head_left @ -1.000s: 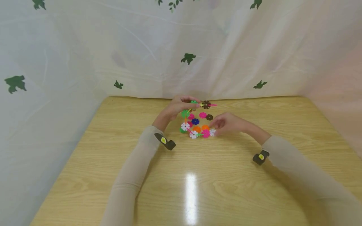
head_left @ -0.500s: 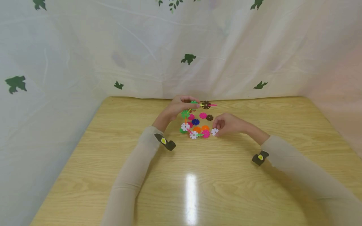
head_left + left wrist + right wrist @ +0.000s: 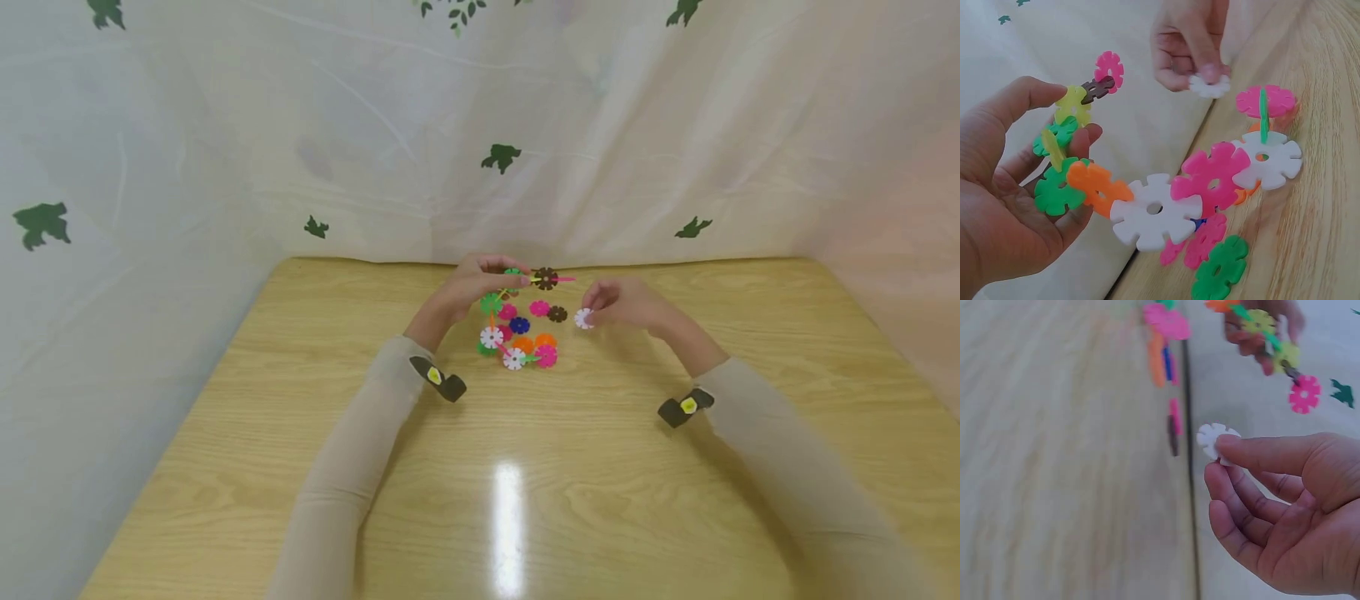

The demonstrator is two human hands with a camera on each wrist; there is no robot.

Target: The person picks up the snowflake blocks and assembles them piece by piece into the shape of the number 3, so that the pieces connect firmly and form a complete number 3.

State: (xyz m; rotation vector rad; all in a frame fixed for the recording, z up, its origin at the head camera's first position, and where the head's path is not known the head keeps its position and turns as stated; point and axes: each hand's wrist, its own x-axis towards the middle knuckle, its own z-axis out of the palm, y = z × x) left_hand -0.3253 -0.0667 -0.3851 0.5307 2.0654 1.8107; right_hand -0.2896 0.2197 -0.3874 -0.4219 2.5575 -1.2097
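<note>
My left hand [image 3: 471,285] grips a curved chain of interlocked notched plastic discs [image 3: 1130,220], pinching it near a yellow disc [image 3: 1074,105] with thumb and fingers. Green, orange, white and pink discs trail down one side of the hand. Past the pinch, a brown disc [image 3: 545,278] and a pink disc [image 3: 1304,394] form the chain's far end. My right hand [image 3: 628,303] pinches a single white notched disc [image 3: 1209,439] by its edge between thumb and index finger. That disc stands apart from the chain, to the right of it in the head view.
Loose discs lie on the wooden table [image 3: 300,400] under and beside the chain, among them a blue one [image 3: 519,326], a brown one [image 3: 557,314] and a pink one [image 3: 539,308]. A pale curtain [image 3: 375,167] hangs behind the table's back edge.
My right hand has drawn the white disc away from beside the chain's pink disc, moving right and toward the back. The left hand and its chain have stayed almost still.
</note>
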